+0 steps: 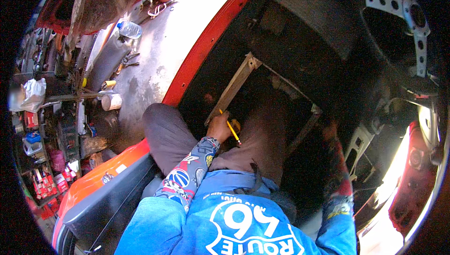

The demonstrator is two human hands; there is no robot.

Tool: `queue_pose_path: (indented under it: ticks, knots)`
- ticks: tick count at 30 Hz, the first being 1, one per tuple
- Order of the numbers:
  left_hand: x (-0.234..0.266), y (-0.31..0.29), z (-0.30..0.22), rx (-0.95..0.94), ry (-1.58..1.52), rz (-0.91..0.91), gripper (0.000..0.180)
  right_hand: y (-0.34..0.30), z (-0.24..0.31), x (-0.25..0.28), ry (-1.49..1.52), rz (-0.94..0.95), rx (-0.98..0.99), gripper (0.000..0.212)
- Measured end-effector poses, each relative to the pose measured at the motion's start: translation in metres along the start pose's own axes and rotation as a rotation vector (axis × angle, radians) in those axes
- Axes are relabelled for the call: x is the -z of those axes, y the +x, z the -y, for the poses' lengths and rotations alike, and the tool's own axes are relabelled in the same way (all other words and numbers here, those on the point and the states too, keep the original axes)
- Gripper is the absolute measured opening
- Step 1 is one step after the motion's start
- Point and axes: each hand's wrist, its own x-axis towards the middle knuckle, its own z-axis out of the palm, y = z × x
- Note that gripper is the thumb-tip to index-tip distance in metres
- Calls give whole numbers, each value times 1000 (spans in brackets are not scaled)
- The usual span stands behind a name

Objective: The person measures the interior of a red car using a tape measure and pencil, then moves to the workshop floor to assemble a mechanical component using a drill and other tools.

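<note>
My left hand [218, 128] is closed around a yellow pencil [233, 132], which slants across its fingers. A small rounded yellow-orange thing [236, 124] shows just beside the pencil; its kind is not clear. Next to that hand runs the pale left bar of a rectangular frame [236, 82] lying on the dark car floor. My right hand [330, 131] is in deep shadow near the frame's right corner [315, 109]. Its fingers are too dark to read, and whether it holds anything is hidden. Between the two hands are my legs in dark trousers [262, 128].
A red door sill [206, 39] borders the car's interior on the left. The opened orange-red door [110, 168] is at lower left, with a steering wheel [415, 16] at upper right. Outside are a water bottle [130, 30], pliers [126, 62] and cluttered shelves [49, 142].
</note>
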Motion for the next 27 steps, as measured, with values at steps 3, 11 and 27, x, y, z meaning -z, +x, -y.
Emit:
queue_pose_path:
  ticks: [3, 11, 27]
  knots:
    - [-6, 2, -2, 0, -123, -60, 47, -39, 39, 12, -78, -138, 44, 81]
    - [40, -6, -26, 132, -564, -204, 26, -77, 229, 103, 666, 23, -247, 57]
    - [204, -134, -39, -171, -622, -959, 25, 130, 412, 344, 479, -815, 456, 59]
